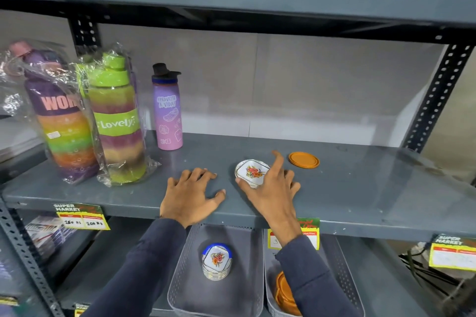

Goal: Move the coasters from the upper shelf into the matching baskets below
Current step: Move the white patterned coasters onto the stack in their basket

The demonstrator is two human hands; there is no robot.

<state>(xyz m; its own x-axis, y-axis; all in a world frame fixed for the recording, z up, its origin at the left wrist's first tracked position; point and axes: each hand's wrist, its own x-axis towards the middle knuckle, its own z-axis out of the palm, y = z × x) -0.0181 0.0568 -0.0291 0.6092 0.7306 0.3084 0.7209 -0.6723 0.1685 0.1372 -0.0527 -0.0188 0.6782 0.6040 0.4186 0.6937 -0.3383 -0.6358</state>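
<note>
A white floral coaster [251, 171] lies on the grey upper shelf [360, 188]. My right hand [270, 188] is on it, thumb at its near edge and fingers over its right side, index finger raised. An orange round coaster [304, 160] lies just right of it, untouched. My left hand [192, 194] rests flat and open on the shelf to the left. Below, the left grey basket [185, 265] holds a stack of floral coasters [217, 261]. The right grey basket [345, 273] holds orange coasters [284, 293], partly hidden by my right sleeve.
Three water bottles stand at the shelf's left: a wrapped purple one [59, 116], a wrapped green one [118, 121] and a small lilac one [168, 110]. Boxes line the shelf above. Price tags [81, 216] hang on the shelf's front edge. A steel upright [438, 95] stands at right.
</note>
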